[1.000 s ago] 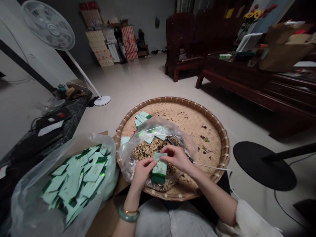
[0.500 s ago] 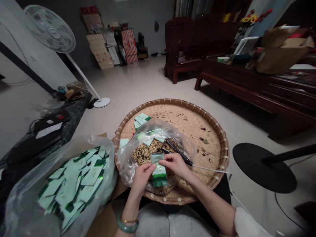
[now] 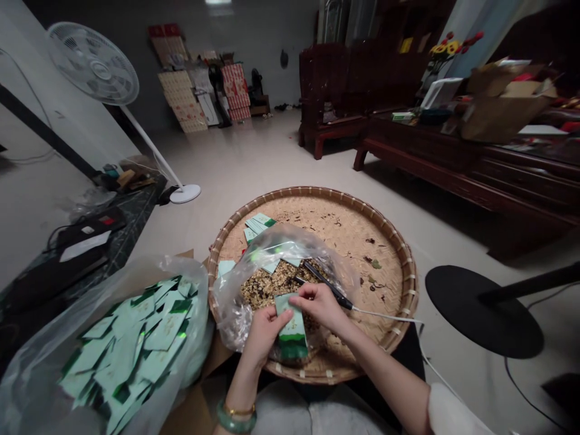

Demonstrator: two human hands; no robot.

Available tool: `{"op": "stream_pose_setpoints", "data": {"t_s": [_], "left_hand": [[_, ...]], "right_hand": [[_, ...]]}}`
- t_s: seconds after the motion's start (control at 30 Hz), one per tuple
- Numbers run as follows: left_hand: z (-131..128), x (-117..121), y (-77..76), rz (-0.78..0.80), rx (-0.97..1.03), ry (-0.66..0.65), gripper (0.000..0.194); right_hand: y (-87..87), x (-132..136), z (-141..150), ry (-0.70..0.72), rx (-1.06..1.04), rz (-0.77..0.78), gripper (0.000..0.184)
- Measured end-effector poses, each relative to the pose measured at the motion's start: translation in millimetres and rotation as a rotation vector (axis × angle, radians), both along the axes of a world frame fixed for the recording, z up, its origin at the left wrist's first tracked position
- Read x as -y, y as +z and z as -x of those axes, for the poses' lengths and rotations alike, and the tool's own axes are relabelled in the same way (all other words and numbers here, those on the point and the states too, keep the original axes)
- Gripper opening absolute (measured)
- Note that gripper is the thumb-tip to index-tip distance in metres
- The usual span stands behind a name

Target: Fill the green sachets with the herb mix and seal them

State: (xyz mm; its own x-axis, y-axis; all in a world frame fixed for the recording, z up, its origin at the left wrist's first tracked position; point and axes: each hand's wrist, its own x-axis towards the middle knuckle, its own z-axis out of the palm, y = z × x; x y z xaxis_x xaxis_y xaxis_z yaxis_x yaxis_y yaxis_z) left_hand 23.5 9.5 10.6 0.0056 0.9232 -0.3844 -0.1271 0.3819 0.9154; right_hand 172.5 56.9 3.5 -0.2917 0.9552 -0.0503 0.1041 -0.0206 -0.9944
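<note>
A light-green sachet [image 3: 290, 329] with a dark green wavy band is held upright in front of me. My left hand [image 3: 267, 332] grips its left side, thumb across the front. At its top right edge, the fingertips of my right hand [image 3: 319, 305] are pinched together on it. Behind both hands, an open clear plastic bag [image 3: 233, 320] holds a loose grain-like mix [image 3: 267, 284]. A black corded tool with two long arms [image 3: 338, 295], resembling a hair straightener, lies beside my right hand. All this rests on a round woven bamboo tray [image 3: 330, 211].
More green sachets [image 3: 260, 223] lie at the tray's back left. To the left, a large plastic bag [image 3: 40, 356] holds several more sachets. A white fan [image 3: 185, 193] stands beyond, a black round stand base [image 3: 480, 308] sits right, and a wooden table [image 3: 453, 157] stands further back.
The sachet has sunk a little and tilted slightly. My left thumb now reaches further across its front, while my right hand stays at the top edge. The view has shifted slightly.
</note>
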Motion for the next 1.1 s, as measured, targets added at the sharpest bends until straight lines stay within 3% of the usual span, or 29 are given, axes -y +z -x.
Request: {"op": "stream_pose_setpoints", "data": {"t_s": [0.13, 0.3, 0.47, 0.53, 0.63, 0.73, 0.8, 0.97, 1.1], "left_hand": [[1, 0, -1.7, -0.027, -0.056, 0.01, 0.04], [-2, 1, 2.9, -0.013, -0.061, -0.067, 0.034], [-3, 3, 3.8, 0.022, 0.071, -0.08, 0.036], [-2, 3, 2.7, 0.027, 0.101, -0.042, 0.037], [-1, 2, 2.8, 0.034, 0.16, 0.028, 0.04], [-3, 2, 5.2, 0.057, 0.217, 0.045, 0.041], [-5, 2, 6.7, 0.071, 0.245, 0.042, 0.042], [-5, 4, 5.7, 0.08, 0.236, 0.065, 0.048], [0, 4, 2.5, 0.044, 0.14, 0.095, 0.046]], "right_hand": [[-0.3, 0, 1, 0.031, 0.018, 0.021, 0.033], [4.4, 2, 7, 0.027, 0.129, -0.062, 0.018], [5.8, -6, 2, 0.007, 0.148, -0.079, 0.036], [3.8, -11, -11, -0.049, 0.27, -0.176, 0.041], [-2.7, -17, -33, -0.121, 0.642, -0.421, 0.028], [-11.3, -18, -42, -0.041, 1.019, -0.442, 0.058], [-15.1, -19, -40, 0.025, 1.132, -0.42, 0.065], [-10.1, -28, -43, 0.04, 1.041, -0.388, 0.052], [9.4, -27, -59, -0.011, 0.687, -0.256, 0.045]]}}
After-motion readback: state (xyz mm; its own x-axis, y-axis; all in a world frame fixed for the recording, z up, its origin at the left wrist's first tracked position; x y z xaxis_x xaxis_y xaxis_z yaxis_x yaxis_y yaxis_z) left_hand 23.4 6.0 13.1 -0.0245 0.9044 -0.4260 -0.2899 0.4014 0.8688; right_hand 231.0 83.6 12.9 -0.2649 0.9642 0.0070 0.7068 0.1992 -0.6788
